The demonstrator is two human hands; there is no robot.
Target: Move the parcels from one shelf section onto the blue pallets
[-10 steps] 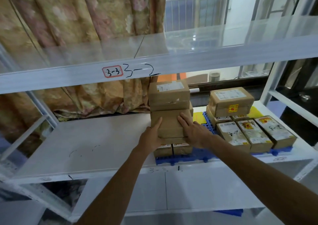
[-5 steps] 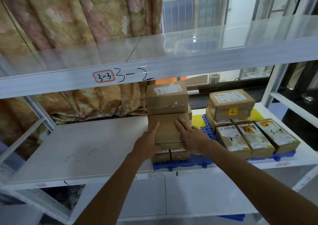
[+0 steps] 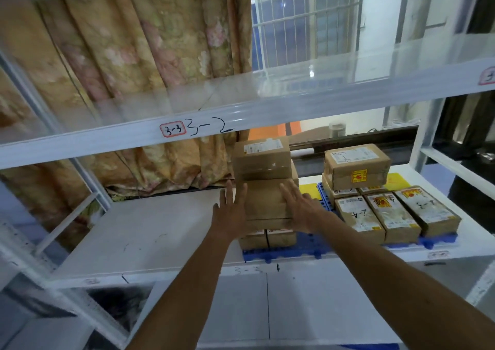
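Left hand (image 3: 229, 215): fingers straight and spread, at the left front edge of the middle parcel (image 3: 266, 202); contact unclear.
Right hand (image 3: 300, 210): fingers straight, lying against the right front of the same parcel.
Stack: top parcel (image 3: 261, 159) with a white label sits on the middle parcel, which rests on two low parcels (image 3: 267, 238).
Blue pallet (image 3: 297, 250): lies on the white shelf board (image 3: 150, 231), under the stack.
Right group: three flat parcels (image 3: 391, 215) side by side on the pallet, and a taped parcel (image 3: 356, 166) on others behind them.
Upper shelf (image 3: 267, 119): front edge marked "3-3" and "3-2".
Background: floral curtain (image 3: 134, 41), barred window (image 3: 302, 14).
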